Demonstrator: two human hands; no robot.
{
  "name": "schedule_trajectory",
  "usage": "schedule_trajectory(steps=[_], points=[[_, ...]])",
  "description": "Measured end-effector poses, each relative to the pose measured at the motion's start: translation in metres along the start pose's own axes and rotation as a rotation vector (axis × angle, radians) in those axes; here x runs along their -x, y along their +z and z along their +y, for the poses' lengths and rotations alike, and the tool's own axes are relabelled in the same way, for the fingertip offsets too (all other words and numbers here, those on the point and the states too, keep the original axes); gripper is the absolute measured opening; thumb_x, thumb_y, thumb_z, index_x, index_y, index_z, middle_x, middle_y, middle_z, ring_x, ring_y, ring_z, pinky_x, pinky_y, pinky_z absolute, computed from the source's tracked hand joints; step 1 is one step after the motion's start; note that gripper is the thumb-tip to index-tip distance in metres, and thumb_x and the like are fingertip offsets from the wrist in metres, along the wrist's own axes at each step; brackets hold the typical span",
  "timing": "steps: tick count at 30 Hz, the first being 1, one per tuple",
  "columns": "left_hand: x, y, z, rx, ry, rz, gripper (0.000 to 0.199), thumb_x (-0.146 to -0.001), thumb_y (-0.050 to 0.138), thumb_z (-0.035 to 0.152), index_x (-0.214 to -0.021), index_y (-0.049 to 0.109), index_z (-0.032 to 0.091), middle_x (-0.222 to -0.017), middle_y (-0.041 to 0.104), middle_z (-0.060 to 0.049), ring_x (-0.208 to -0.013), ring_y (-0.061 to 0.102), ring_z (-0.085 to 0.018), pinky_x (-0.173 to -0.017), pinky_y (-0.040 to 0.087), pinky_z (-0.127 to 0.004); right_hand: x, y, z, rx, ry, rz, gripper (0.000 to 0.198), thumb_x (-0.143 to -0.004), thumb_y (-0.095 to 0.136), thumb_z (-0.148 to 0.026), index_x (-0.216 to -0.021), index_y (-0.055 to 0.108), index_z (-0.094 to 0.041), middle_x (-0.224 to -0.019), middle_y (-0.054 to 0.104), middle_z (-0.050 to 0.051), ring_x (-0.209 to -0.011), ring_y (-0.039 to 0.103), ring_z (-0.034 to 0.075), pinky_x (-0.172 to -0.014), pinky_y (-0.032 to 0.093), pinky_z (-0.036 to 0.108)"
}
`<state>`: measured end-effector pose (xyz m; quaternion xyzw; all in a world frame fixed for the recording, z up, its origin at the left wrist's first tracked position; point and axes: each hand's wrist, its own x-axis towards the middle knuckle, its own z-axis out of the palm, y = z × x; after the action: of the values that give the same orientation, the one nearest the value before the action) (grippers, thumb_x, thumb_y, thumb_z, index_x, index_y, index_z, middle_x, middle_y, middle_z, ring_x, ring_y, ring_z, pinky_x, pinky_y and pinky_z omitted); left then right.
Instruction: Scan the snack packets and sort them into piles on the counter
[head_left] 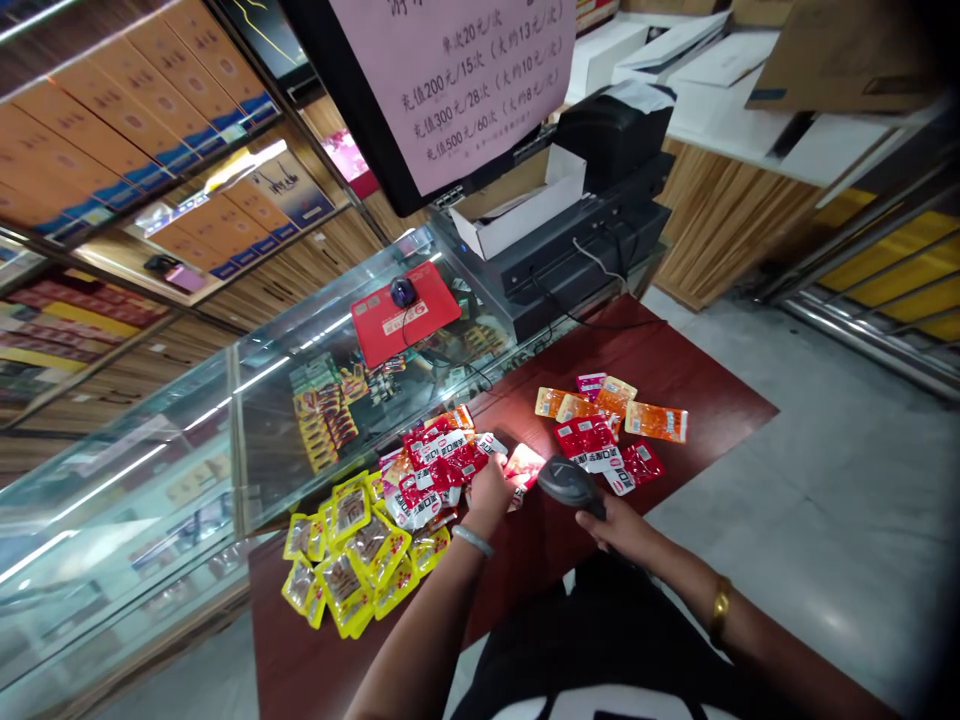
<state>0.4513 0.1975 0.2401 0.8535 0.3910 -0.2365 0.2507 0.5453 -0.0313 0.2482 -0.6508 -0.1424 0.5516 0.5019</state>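
Note:
My left hand [491, 492] is closed on a small red-and-white snack packet [523, 464], which is lit by a reddish glow. My right hand [619, 528] grips the handle of a black barcode scanner [568, 484], its head pointed at that packet. Left of my left hand lies a heap of red-and-white packets [435, 465], touching a larger pile of yellow snack packets [352, 550]. Beyond the scanner is a smaller group of orange packets [656, 421] and red packets [585, 438]. All of them rest on a dark red tabletop [517, 585].
Behind the table runs a glass display counter [315, 360] with a red mat [375, 335] and a mouse [403, 291] on it. A monitor backed by a pink price sign [465, 90] stands above a black cash drawer [555, 250]. Cables [585, 322] trail onto the table.

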Motion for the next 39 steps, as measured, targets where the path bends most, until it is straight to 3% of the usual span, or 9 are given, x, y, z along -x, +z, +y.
schedule_trajectory(steps=[3,7,13,16,19,24,30,35,39], points=[[0.014,-0.015,-0.032,-0.087,-0.084,0.119,0.043,-0.080,0.065,0.043,-0.112,0.055,0.016,-0.100,0.069,-0.012,-0.095,0.065,-0.026,-0.078,0.044,-0.033,-0.001,0.005,-0.004,0.015,-0.016,-0.035,0.072,-0.076,0.063,-0.067,-0.123,0.049,-0.015,-0.050,0.044,-0.010,-0.040,0.042,0.009,-0.042,0.033,0.022],[0.014,-0.031,-0.045,-0.248,-0.053,0.466,0.047,-0.079,0.066,0.039,-0.119,0.055,0.017,-0.117,0.062,-0.015,-0.113,0.054,-0.031,-0.094,0.040,-0.041,-0.002,0.005,0.009,0.022,-0.010,-0.017,0.071,-0.075,0.063,-0.068,-0.120,0.051,-0.014,-0.052,0.045,-0.010,-0.040,0.041,0.009,-0.042,0.034,0.022],[-0.039,0.002,0.053,-0.102,0.293,0.287,0.046,-0.078,0.070,0.046,-0.116,0.062,0.024,-0.114,0.064,-0.008,-0.109,0.054,-0.024,-0.096,0.039,-0.035,0.008,-0.007,0.038,0.015,0.027,0.065,0.066,-0.079,0.061,-0.065,-0.121,0.050,-0.015,-0.052,0.045,-0.010,-0.040,0.041,0.009,-0.042,0.033,0.022],[-0.060,0.024,0.100,-0.094,0.273,0.195,0.056,-0.075,0.071,0.053,-0.120,0.059,0.022,-0.121,0.060,-0.011,-0.113,0.052,-0.026,-0.094,0.040,-0.038,0.016,-0.013,0.048,0.022,0.009,0.119,0.063,-0.080,0.059,-0.066,-0.117,0.051,-0.016,-0.052,0.045,-0.010,-0.040,0.041,0.009,-0.043,0.033,0.022],[-0.070,0.033,0.116,-0.098,0.236,0.164,0.050,-0.075,0.071,0.051,-0.111,0.060,0.018,-0.122,0.059,-0.015,-0.115,0.052,-0.029,-0.093,0.041,-0.040,0.023,-0.018,0.053,0.035,0.037,0.153,0.062,-0.081,0.057,-0.067,-0.117,0.051,-0.018,-0.050,0.044,-0.010,-0.040,0.041,0.010,-0.043,0.033,0.022],[-0.073,0.030,0.088,0.098,0.207,0.072,0.024,-0.085,0.063,0.029,-0.107,0.060,0.019,-0.093,0.070,-0.007,-0.087,0.065,-0.019,-0.078,0.045,-0.029,0.026,-0.020,0.050,0.028,0.055,0.167,0.060,-0.081,0.057,-0.066,-0.117,0.050,-0.018,-0.049,0.044,-0.011,-0.040,0.043,0.011,-0.044,0.033,0.023],[-0.059,0.029,0.038,0.428,0.152,0.055,0.033,-0.085,0.063,0.022,-0.117,0.065,0.021,-0.105,0.074,-0.005,-0.091,0.068,-0.015,-0.083,0.050,-0.025,0.016,-0.013,0.031,-0.006,0.032,0.101,0.062,-0.078,0.060,-0.067,-0.115,0.051,-0.018,-0.050,0.045,-0.011,-0.038,0.042,0.010,-0.043,0.032,0.023],[-0.042,0.027,0.009,0.698,0.080,-0.021,0.034,-0.085,0.056,0.019,-0.116,0.069,0.017,-0.097,0.076,-0.005,-0.085,0.069,-0.017,-0.079,0.054,-0.029,0.007,-0.004,0.017,0.015,0.033,0.051,0.066,-0.076,0.063,-0.064,-0.119,0.050,-0.016,-0.049,0.045,-0.011,-0.038,0.041,0.010,-0.042,0.032,0.023],[-0.030,0.020,-0.005,0.658,0.079,0.001,0.037,-0.087,0.048,0.014,-0.119,0.067,0.015,-0.099,0.075,-0.008,-0.083,0.069,-0.016,-0.078,0.055,-0.029,0.003,0.005,0.007,0.028,0.000,-0.022,0.065,-0.078,0.062,-0.063,-0.120,0.052,-0.016,-0.051,0.047,-0.009,-0.039,0.042,0.010,-0.043,0.034,0.023]])
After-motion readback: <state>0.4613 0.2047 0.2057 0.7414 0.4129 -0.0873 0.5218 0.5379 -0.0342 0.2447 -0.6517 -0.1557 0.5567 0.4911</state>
